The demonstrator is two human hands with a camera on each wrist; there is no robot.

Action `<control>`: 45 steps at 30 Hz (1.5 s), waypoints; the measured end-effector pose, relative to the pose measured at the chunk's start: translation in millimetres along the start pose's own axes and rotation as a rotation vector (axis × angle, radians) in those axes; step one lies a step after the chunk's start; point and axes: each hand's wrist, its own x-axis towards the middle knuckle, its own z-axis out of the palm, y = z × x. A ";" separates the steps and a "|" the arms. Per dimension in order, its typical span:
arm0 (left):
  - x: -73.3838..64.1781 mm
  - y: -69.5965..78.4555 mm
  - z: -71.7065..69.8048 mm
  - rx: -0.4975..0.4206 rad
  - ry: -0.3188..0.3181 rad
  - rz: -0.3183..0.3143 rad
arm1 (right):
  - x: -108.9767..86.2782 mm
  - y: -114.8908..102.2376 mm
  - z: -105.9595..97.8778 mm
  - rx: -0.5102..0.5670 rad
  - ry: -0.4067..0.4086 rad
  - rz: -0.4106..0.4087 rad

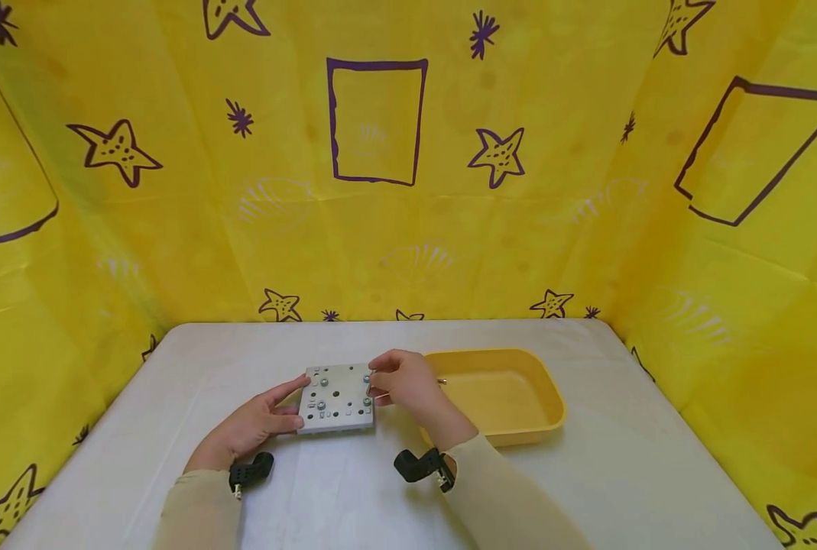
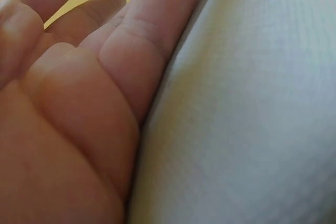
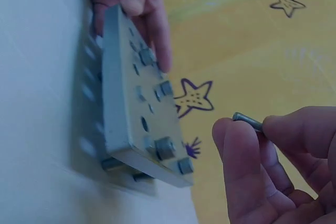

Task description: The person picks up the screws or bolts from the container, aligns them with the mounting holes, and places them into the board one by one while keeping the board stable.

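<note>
A square light-grey metal plate [image 1: 345, 382] with many holes and several socket-head screws stands out in the head view. My left hand [image 1: 253, 424] grips its left edge, thumb at the near corner and fingers at the far one. The right wrist view shows the plate [image 3: 118, 87] tilted, screw ends poking out beneath it. Beside the plate's right edge, my right hand [image 1: 411, 382] pinches a small metal pin [image 3: 248, 121] between thumb and fingertip, apart from the plate. In the left wrist view, my left palm [image 2: 68, 124] hides most of the plate.
A yellow tray [image 1: 552, 397] stands right of the plate, partly behind my right forearm. A small brass-coloured piece [image 1: 442, 381] shows at its left side. The white table [image 1: 339, 489] is bordered by yellow patterned cloth walls [image 1: 380, 252].
</note>
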 end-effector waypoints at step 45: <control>2.9 -3.9 -0.6 0.002 0.005 0.003 | -11.1 0.7 -84.9 -0.106 0.123 -0.103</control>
